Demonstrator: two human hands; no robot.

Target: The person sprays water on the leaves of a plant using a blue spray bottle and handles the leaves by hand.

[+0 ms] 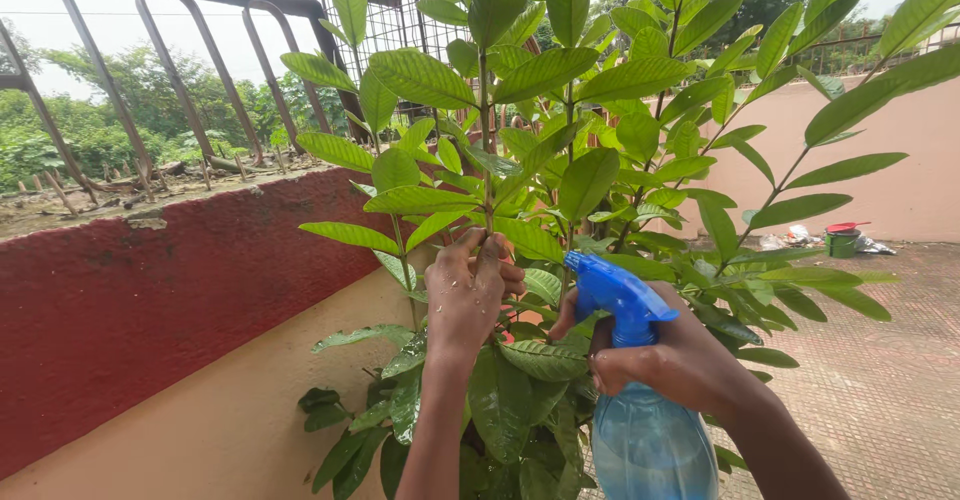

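Blue spray bottle [640, 400], trigger head blue, body translucent pale blue with liquid visible inside, held upright low centre-right in the head view. Right hand [680, 360] is wrapped around the neck just under the trigger head, fingers closed tight on it; nozzle points left toward the plant stem. Whether a finger is pulling the trigger, cannot tell.

Left hand [468, 295] is raised into the plant [560, 160], fingers pinched closed on a thin upright stem [486, 140] near where leaves branch off. Water droplets sit on the back of this hand. Lower leaves [500, 400] near the wrists look wet and glossy, with beads on them, so some spraying looks already done down here. Upper leaves look dry or at least show no clear droplets, so judging from that the top of the plant is still left; hard to be sure at this size.

Plant is a tall leafy shrub with long green leaves, standing close against a low wall [150, 300] painted red above and cream below. Metal railing [170, 50] runs along the wall top, trees beyond. Far right: paved terrace floor [880, 380], a pink wall [900, 160], and a small green bucket [843, 242] with litter beside it, well apart from the hands.

No pot or plant base in view.
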